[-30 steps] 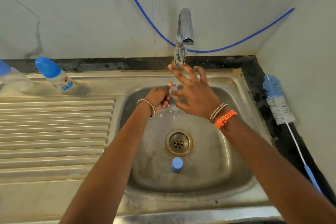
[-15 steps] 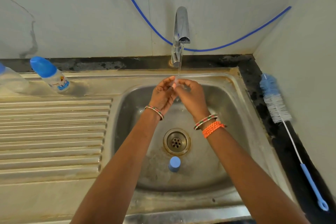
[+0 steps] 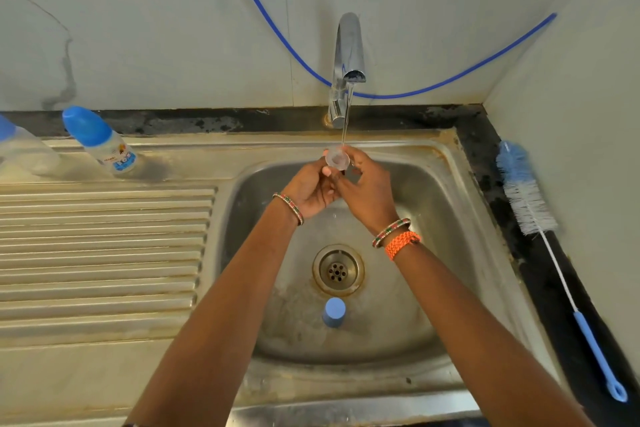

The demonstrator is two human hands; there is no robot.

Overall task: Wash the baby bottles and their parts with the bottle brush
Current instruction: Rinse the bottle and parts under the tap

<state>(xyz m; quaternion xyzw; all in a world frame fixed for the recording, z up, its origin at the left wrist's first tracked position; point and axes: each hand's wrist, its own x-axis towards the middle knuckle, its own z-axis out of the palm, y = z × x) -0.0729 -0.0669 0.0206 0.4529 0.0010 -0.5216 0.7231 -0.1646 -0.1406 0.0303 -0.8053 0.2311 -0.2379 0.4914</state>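
Both hands, the left hand (image 3: 308, 189) and the right hand (image 3: 367, 191), pinch a small clear teat (image 3: 337, 159) under the tap (image 3: 348, 69) water over the sink (image 3: 460, 236), rinsing it, so next I think comes the brush (image 3: 526, 201) lying far right.

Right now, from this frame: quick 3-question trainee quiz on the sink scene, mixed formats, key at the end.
1. True or false: the bottle brush is in the right hand.
2. Multiple choice: where is the loose blue cap? A) on the drainboard B) in the sink basin, near the drain C) on the tap
3. Fill in: both hands hold a small clear part under the running ____.

Key: 1 false, it lies on the counter by the right wall; the left hand has no brush either. 2 B. 3 water.
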